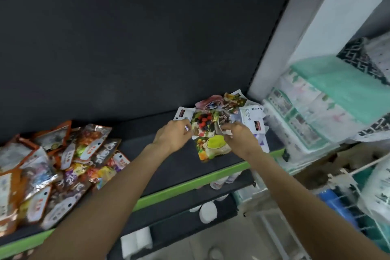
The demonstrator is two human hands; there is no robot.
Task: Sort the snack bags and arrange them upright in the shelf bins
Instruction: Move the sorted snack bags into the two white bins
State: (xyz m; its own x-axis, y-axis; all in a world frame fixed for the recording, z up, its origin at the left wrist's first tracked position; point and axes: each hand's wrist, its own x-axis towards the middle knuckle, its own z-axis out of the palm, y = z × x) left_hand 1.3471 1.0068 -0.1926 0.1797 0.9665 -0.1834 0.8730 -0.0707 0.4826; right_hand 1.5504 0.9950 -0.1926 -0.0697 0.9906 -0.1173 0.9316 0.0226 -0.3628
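Note:
A small heap of white snack bags with fruit pictures [232,112] lies at the right end of the dark shelf [168,164]. On top sits a bag printed with berries [203,123]. My left hand [175,135] pinches that berry bag's left edge, and my right hand [240,136] grips its right edge with curled fingers. Below it lies a bag with a yellow-green fruit picture [213,146]. At the shelf's left end is a large loose pile of orange and silver snack bags [54,167].
The shelf has a green front strip [190,183] and a dark back wall. White round containers [207,211] stand on the lower shelf. To the right, a white shelving unit holds clear plastic packs and teal packages [329,99]. A blue crate [337,207] sits low at the right.

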